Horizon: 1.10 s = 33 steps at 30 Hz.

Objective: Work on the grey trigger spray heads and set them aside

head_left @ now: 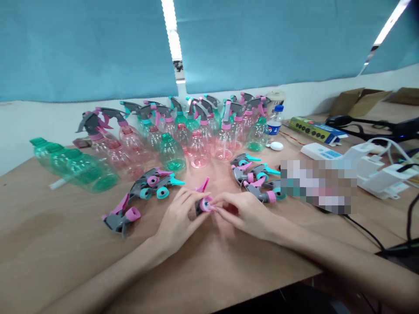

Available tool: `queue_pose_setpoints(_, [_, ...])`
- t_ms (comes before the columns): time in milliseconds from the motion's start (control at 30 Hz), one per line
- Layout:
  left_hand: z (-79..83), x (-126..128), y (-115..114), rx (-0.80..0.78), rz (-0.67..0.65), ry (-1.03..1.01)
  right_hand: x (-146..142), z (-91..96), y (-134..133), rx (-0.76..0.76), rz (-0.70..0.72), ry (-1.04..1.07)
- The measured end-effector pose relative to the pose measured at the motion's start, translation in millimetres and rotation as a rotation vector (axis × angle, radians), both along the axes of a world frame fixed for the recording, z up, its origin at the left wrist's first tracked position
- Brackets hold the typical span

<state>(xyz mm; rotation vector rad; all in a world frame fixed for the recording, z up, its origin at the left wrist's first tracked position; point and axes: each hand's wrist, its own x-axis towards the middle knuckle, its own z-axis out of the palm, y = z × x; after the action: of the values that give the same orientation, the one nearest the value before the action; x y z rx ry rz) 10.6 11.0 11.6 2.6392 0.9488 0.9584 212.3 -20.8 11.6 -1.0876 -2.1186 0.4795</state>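
Observation:
My left hand (pixel 180 213) is closed round a grey and pink trigger spray head (pixel 202 204), its pink collar turned towards me so the opening shows. My right hand (pixel 244 213) pinches at the rim of that collar with thumb and fingertips; anything small between them is too hidden to name. Left of my hands lies a group of loose spray heads (pixel 145 185) in grey with pink or teal parts, with another pink-collared spray head (pixel 122 218) nearer me. On the right lies a second group of spray heads (pixel 257 181).
Several green and pink bottles (pixel 172 152) stand behind, many with spray heads on. Green bottles (pixel 88 170) lean or lie at left. A Pepsi bottle (pixel 275 122), a boxed power strip (pixel 314 130), white devices (pixel 376 168) and black cables (pixel 368 233) are on the right.

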Motion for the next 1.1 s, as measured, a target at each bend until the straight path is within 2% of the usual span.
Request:
queue_pose_setpoints(167, [16.9, 28.2, 11.0, 0.064, -0.029, 0.006, 23.1, 21.4, -23.8, -0.013, -0.016, 0.054])
queue_pose_setpoints(333, [26.7, 84.8, 25.3, 0.118, -0.118, -0.051, 54.3, 32.1, -55.2, 0.039, -0.090, 0.014])
queue_pose_setpoints(467, [20.2, 127.2, 36.7, 0.147, -0.202, -0.018, 82.8, 25.8, -67.1, 0.035, -0.176, -0.063])
queue_pose_setpoints(600, [7.7, 142.9, 43.6, 0.137, -0.220, 0.111, 109.5, 13.7, -66.5, 0.012, -0.237, -0.059])
queue_pose_setpoints(733, [3.0, 130.4, 41.6, 0.107, -0.250, 0.117, 122.6, 16.5, -61.2, 0.036, -0.316, -0.048])
queue_pose_setpoints(867, [7.0, 100.0, 35.8, 0.052, -0.246, 0.158, 121.7, 24.4, -49.2, 0.065, -0.343, -0.036])
queue_pose_setpoints(1000, [16.2, 54.8, 33.6, 0.020, -0.138, 0.282, 104.8, 24.0, -28.2, 0.070, -0.238, -0.017])
queue_pose_setpoints(1100, [26.2, 11.8, 38.3, 0.002, -0.024, 0.417, 79.7, 20.8, -6.9, 0.079, -0.127, -0.061])
